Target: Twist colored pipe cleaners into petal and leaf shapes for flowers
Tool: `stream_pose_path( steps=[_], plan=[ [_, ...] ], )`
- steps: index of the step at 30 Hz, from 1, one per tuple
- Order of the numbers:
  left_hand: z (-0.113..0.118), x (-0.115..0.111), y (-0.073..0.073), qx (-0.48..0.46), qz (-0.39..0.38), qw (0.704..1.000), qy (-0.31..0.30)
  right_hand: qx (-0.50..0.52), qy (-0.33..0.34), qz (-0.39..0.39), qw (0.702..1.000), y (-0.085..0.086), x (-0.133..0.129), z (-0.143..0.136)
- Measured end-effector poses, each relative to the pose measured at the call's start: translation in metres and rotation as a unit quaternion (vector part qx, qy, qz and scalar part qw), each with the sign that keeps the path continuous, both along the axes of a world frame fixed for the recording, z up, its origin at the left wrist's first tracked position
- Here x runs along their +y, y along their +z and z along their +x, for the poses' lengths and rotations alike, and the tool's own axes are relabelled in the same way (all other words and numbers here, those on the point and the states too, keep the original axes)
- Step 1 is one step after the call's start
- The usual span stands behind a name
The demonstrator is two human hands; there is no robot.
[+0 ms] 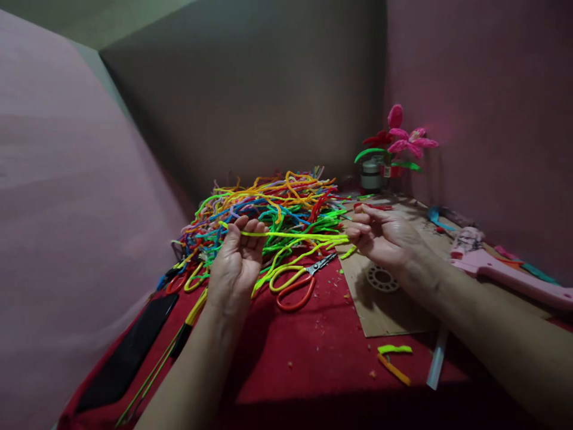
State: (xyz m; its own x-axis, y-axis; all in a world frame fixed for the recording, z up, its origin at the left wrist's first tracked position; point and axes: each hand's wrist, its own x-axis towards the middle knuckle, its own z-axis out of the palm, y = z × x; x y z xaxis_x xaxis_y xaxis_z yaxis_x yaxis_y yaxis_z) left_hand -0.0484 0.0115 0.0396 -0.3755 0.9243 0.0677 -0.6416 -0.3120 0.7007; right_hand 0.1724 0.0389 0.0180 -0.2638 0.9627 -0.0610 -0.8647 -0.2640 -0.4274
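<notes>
Yellow-green pipe cleaners [295,237] stretch level between my two hands, above the red cloth. My left hand [239,257] pinches them near one end, palm up, with a short tip poking out past the thumb. The fingers of my right hand [382,239] are closed on the other end. Behind and below lies a big tangled pile of coloured pipe cleaners [268,200]. Scissors [298,285] with yellow and red handles rest on the cloth between my hands, blades partly apart.
A cardboard sheet [371,313] bears a round holed disc [382,278] and a pink glue gun [505,272]. Pink flowers [409,142] stand behind. A glue stick [437,360], short cut pieces [394,349] and a black flat object [129,352] lie nearer.
</notes>
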Motion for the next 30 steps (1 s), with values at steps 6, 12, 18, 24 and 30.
stream_pose_path(
  steps=[6, 12, 18, 24, 30],
  plan=[
    [-0.011, -0.004, 0.010, -0.071, 0.039, 0.993, -0.087, -0.069, 0.031, 0.004, 0.997, 0.001, -0.008, -0.007],
    [-0.015, -0.016, 0.015, -0.022, 0.090, 0.987, -0.128, -0.103, 0.023, 0.026, 0.994, 0.004, -0.014, -0.007],
    [-0.019, -0.015, 0.016, 0.023, 0.106, 0.987, -0.118, -0.110, 0.027, 0.075, 0.991, -0.002, -0.015, -0.011],
    [-0.009, -0.006, 0.010, 0.142, 0.039, 0.983, -0.111, -0.136, 0.065, 0.160, 0.975, -0.012, -0.013, -0.019],
    [0.036, -0.019, 0.009, 0.322, -0.053, 0.915, -0.238, -0.122, 0.080, 0.211, 0.966, -0.010, -0.019, -0.023]
  ],
)
